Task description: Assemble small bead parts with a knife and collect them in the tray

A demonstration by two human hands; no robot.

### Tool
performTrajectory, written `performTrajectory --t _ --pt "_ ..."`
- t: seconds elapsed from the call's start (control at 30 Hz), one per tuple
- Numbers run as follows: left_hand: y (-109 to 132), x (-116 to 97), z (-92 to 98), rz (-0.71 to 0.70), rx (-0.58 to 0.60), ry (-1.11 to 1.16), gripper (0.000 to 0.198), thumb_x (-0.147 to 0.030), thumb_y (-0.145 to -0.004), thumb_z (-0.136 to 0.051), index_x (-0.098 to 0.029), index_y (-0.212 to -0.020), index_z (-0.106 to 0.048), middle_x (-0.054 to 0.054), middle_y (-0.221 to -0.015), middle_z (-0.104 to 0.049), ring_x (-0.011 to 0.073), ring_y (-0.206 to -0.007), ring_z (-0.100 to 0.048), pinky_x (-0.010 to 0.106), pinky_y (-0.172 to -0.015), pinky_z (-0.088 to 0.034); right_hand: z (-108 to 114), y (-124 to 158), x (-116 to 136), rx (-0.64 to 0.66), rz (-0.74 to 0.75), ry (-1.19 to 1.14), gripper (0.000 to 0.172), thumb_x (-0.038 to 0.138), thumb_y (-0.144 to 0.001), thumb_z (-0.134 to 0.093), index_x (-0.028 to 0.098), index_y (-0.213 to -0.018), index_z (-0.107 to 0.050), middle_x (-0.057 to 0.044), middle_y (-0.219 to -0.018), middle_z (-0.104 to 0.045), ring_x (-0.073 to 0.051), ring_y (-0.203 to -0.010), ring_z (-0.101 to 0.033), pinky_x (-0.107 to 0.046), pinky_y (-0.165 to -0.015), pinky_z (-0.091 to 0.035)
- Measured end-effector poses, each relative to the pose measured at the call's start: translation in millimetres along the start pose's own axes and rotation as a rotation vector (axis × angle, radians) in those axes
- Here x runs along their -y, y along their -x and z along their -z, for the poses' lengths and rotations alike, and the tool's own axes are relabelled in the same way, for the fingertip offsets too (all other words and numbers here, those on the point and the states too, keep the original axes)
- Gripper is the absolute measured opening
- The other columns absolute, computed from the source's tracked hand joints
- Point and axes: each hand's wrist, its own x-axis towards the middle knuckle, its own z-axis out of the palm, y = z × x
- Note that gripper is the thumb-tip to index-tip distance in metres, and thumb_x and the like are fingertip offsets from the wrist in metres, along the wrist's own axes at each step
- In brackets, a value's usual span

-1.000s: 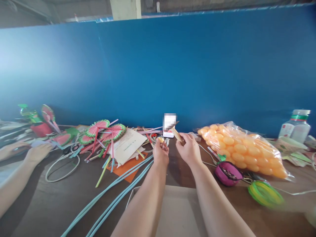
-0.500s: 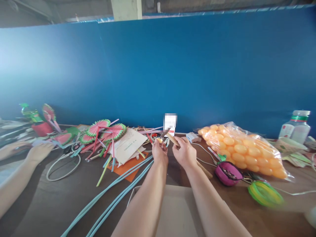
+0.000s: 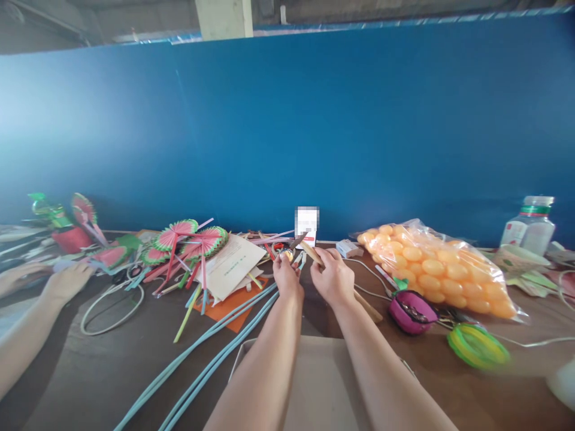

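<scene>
My right hand [image 3: 333,276] is closed round the wooden handle of a hammer [image 3: 313,254]. Its dark, tapered head crosses the handle's far end, and the lower handle shows behind my wrist. My left hand [image 3: 287,276] pinches a small, round, shiny object [image 3: 287,255] with a yellowish face, mostly covered by my fingers; I cannot make out its kind. The hammer head is close beside that object, but contact cannot be told. Beneath my forearms lies a shallow cardboard box [image 3: 323,383]. Behind the hands stands a white card [image 3: 307,224], partly blurred out.
At left, another person's hands [image 3: 67,281] rest by watermelon-patterned paper fans [image 3: 177,233]. Pale blue tubes [image 3: 202,353] run beside my left arm. On the right are a bag of orange balls [image 3: 431,269], a purple pouch [image 3: 412,312], green rings [image 3: 478,346] and a bottle [image 3: 532,227].
The whole view has shifted slightly. My left hand has tilted a little, so more of the shiny object shows. Both hands keep their grips.
</scene>
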Motion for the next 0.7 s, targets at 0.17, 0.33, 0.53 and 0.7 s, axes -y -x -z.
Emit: performTrajectory --t 0.17,0.33,0.53,0.7 --pt "-0.4 0.6 0.0 -0.019 -0.020 -0.045 0.022 -0.031 -0.085 -0.059 -0.022 -0.104 -0.054 0.001 -0.085 -0.057 0.0048 -0.055 -0.053 0.014 -0.049 -0.040 -0.8 0.3 0.6 0.046 0.002 0.021 0.040 0.022 -0.081 -0.050 0.030 -0.118 -0.064 -0.003 -0.111 -0.063 -0.016 -0.083 -0.061 -0.024 -0.064 -0.043" --pt "0.8 0.1 0.4 -0.035 0.002 -0.050 0.024 -0.030 -0.083 -0.061 -0.022 -0.105 -0.055 0.000 -0.084 -0.058 0.0043 -0.053 -0.052 0.015 -0.049 -0.039 -0.5 0.7 0.2 0.029 0.005 0.020 0.040 0.022 -0.082 -0.050 0.030 -0.119 -0.063 -0.003 -0.113 -0.063 -0.016 -0.084 -0.062 -0.025 -0.064 -0.043" --pt "0.8 -0.5 0.2 0.000 -0.010 -0.001 0.020 -0.029 -0.084 -0.060 -0.022 -0.103 -0.055 0.000 -0.085 -0.057 0.0043 -0.054 -0.052 0.015 -0.049 -0.039 0.3 0.4 0.2 0.024 -0.020 0.016 0.039 0.022 -0.081 -0.051 0.029 -0.117 -0.064 -0.003 -0.111 -0.064 -0.016 -0.083 -0.062 -0.024 -0.063 -0.042" --pt "1.4 -2.4 -1.8 0.034 -0.034 0.050 0.017 -0.027 -0.087 -0.057 -0.020 -0.103 -0.056 0.001 -0.085 -0.057 0.0050 -0.054 -0.051 0.016 -0.050 -0.040 0.2 0.8 0.9 -0.006 -0.023 0.013 0.039 0.022 -0.081 -0.050 0.029 -0.118 -0.064 -0.002 -0.111 -0.063 -0.015 -0.082 -0.061 -0.024 -0.063 -0.042"
